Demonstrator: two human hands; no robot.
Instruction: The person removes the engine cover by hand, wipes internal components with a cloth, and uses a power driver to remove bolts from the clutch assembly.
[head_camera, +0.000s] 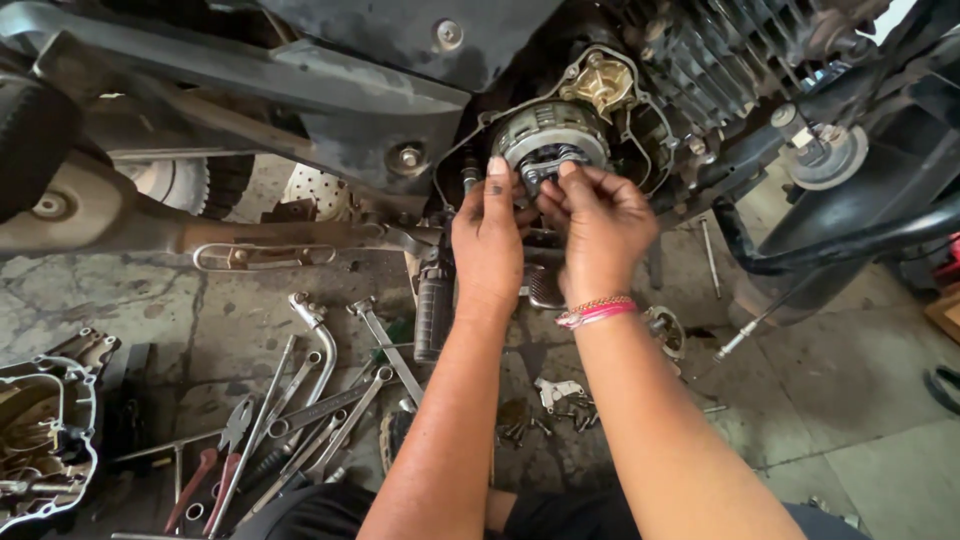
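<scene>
Our left hand (487, 235) and right hand (597, 222) pinch the small plate (548, 165) on the clutch assembly (550, 138) at twelve o'clock. Greasy fingers may slip, we judge, dropping it among the wrenches (310, 410) at seven o'clock on the floor (860, 400).

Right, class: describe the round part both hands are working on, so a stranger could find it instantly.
Start at the motorcycle engine with its side cover off. In the opening sits the round ribbed clutch assembly, where the left hand and right hand meet. Unlike the brass-coloured part above it, it is grey, larger and disc-shaped.
</scene>
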